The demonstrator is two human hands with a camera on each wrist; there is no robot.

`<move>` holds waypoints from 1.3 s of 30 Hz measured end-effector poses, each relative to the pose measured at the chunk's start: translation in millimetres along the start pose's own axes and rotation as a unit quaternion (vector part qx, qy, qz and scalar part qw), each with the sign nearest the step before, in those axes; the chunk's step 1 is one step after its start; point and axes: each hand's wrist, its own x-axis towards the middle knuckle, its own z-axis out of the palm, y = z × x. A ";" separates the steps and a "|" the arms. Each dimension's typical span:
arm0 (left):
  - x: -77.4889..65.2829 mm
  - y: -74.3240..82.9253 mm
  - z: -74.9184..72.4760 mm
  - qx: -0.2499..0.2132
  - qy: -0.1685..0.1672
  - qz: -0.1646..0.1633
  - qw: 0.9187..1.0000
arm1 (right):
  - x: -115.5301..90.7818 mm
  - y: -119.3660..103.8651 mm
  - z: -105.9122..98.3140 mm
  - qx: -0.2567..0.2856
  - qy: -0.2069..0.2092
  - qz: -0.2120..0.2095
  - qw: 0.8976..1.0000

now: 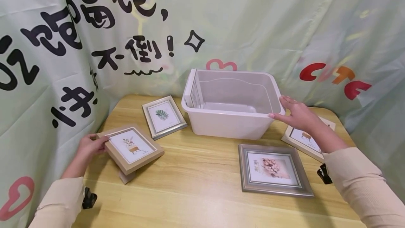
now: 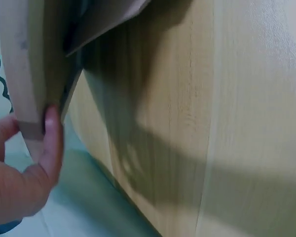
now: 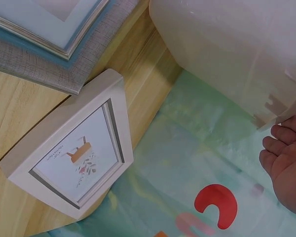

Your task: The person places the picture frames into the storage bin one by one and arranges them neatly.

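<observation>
My left hand (image 1: 90, 146) pinches the left corner of a light wood picture frame (image 1: 155, 146) with a plant print. The frame is tilted up off the table, and its back stand (image 1: 127, 177) shows below; in the left wrist view, thumb and finger (image 2: 52, 143) take its edge (image 2: 15, 64) from both sides. At the right end of a white plastic bin (image 1: 226, 124), my right hand (image 1: 297, 113) grips the rim, thumb toward the near side. Inside the bin, a white picture frame (image 1: 193, 92) stands upright against the left wall.
A silver frame with a leaf print (image 1: 162, 116) lies left of the bin. In front of the bin's right end is a grey-brown frame with a flower print (image 1: 272, 168). Partly under my right forearm lies a pale frame (image 3: 71, 148). A printed curtain (image 1: 253, 20) hangs around the table.
</observation>
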 end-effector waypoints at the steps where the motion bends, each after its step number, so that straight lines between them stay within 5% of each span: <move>1: -4.2 4.1 1.4 -0.001 0.010 -0.005 1.000 | -0.3 0.3 -0.1 0.000 0.000 0.001 1.000; 8: -8.9 15.5 2.0 -0.033 0.038 -0.019 0.999 | -0.2 1.6 -3.6 -0.001 -0.001 0.002 1.000; 20: -2.3 39.3 -0.6 0.028 0.014 0.025 0.999 | 2.3 2.0 -8.3 -0.005 -0.008 0.009 1.000; 28: -17.5 52.2 3.4 0.024 0.012 0.042 0.999 | 0.2 2.1 -1.3 0.002 -0.005 0.003 1.000; 39: -47.4 81.0 16.5 0.079 0.087 0.100 0.988 | -0.5 1.7 0.0 -0.003 -0.004 0.003 1.000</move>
